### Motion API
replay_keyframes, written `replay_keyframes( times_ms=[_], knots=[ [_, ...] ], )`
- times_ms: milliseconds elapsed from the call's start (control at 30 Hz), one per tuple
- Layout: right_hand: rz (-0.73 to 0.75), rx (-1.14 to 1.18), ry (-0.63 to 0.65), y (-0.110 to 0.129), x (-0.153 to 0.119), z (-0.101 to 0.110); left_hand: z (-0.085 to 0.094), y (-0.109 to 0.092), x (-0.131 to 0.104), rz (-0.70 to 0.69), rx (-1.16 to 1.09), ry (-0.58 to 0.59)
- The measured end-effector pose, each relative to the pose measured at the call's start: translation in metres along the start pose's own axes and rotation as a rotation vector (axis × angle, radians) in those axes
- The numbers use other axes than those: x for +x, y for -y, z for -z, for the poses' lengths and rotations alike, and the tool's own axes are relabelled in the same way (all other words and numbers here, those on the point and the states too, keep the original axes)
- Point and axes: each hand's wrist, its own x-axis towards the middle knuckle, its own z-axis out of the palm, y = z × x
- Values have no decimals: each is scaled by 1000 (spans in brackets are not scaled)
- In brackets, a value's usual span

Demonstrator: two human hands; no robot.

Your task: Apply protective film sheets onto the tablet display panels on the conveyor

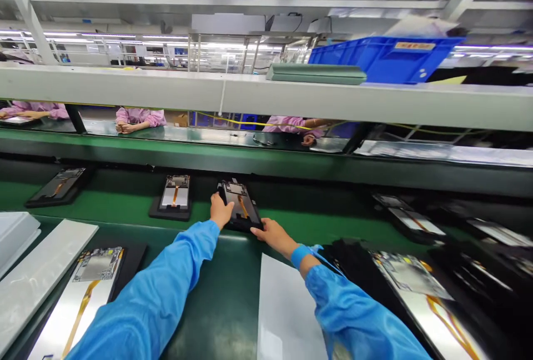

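Green belt runs beyond the bench. Black tray with opened device is over it; left hand clasps its left edge, right hand pinches near-right corner, presumably sparing exposed circuitry.

Flat rectangular electronic device with its guts showing: bare circuit board up top, orange ribbon cable running down grey innards. It's in a black rectangular tray, far end angled left.
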Motion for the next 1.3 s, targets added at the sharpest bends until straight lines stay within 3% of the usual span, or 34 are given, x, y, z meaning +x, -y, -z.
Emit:
replay_keyframes(
  times_ms=[100,200,300,400,467,567,667,733,800,833,900,967,1033,1133,1300],
  knots=[
    [4,-5,6,15,-62,-2,40,-9,-39,-36,-47,-15],
    [94,-64,-48,34,-152,-14,89,3,-111,-58,-82,-19],
    [195,-129,-48,51,-244,-40,135,39,-197,-12,-129,-16],
    [301,-239,21,57,-310,-79,166,84,-272,37,-88,-28],
    [381,-342,63,58,-334,-108,179,108,-308,8,39,-47],
    [437,-443,69,56,-347,-141,190,127,-339,-63,358,-23],
    [471,-460,19,47,-354,-142,197,126,-353,-114,618,12],
    [428,-392,-62,33,-364,-120,199,116,-358,-191,668,-32],
    [286,-309,-223,11,-377,-90,194,101,-362,-367,626,-28],
    [204,-278,-311,0,-383,-76,187,93,-364,-492,579,34],
    [105,-232,-410,-19,-391,-58,166,75,-368,-748,501,265],
    [116,-187,-380,-30,-393,-58,137,58,-374,-910,506,505],
    [151,-170,-301,-34,-388,-70,108,46,-381,-937,581,636],
    [107,-233,-245,-34,-375,-90,80,39,-389,-857,680,656],
    [-23,-340,-238,-26,-368,-89,73,47,-396,-872,658,571]
  ],
)
